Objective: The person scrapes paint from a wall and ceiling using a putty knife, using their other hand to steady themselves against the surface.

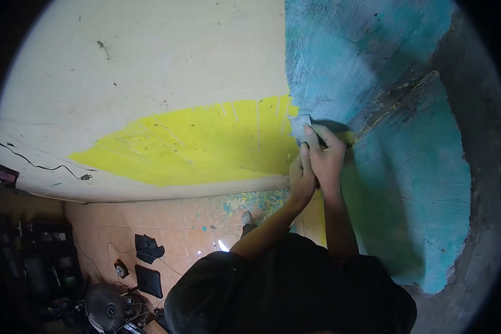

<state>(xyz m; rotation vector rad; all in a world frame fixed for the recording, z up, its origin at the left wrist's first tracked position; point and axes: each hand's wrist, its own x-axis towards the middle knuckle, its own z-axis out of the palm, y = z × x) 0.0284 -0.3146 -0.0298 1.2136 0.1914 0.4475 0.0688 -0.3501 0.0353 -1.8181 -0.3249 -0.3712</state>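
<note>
Scraper (300, 126): at our fingertips, its flat blade seemingly against the wall, where yellow paint (206, 147) meets turquoise paint (339, 61).
Right hand (327, 156): closed on the scraper, thumb laid along the flat face, probably so we can press near the edge and steer it.
Left hand (302, 177): closed too, just beside and a little nearer us, thumb at the scraper's lower end, likely bracing our grip; the hidden fingers we cannot tell.
Right of the hands: turquoise surface, with a rough bare strip (392, 108) running through it.
Left of the hands: the yellow patch, pale wall (167, 50) around it, and a black plug (86, 177) on its cord.
Below the hands: yellow and turquoise flakes (250, 201) on the tiled floor (170, 214), near our foot (246, 216).
Far lower left: a round fan (104, 308).
</note>
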